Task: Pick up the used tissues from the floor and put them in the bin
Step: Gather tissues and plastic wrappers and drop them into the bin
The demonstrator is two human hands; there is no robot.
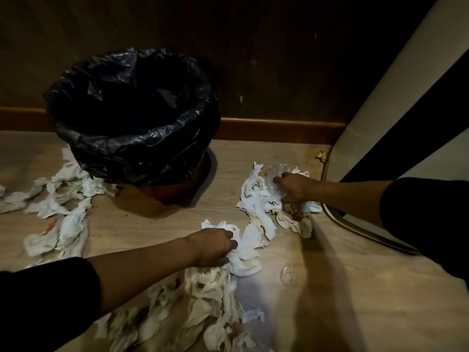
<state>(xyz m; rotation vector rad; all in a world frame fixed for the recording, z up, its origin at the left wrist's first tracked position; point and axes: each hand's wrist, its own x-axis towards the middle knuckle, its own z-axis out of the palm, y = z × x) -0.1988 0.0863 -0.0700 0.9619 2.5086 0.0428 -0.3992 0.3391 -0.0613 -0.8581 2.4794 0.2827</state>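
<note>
Left hand (215,246) is clenched on a white tissue clump (245,260) at 6 o'clock of the bin (134,115). Right hand (294,188) grips tissues and crinkled clear plastic (272,174) at 3 o'clock. Loose tissues (63,214) lie on the floor (355,288) at 8 o'clock.

There is only the one view, worn on the person's head. It looks forward and steeply down, close over the floor (253,153), towards the floor's far edge where the skirting board (279,130) runs. Both forearms reach in from the near edge. The wide lens bends the straight lines.
</note>
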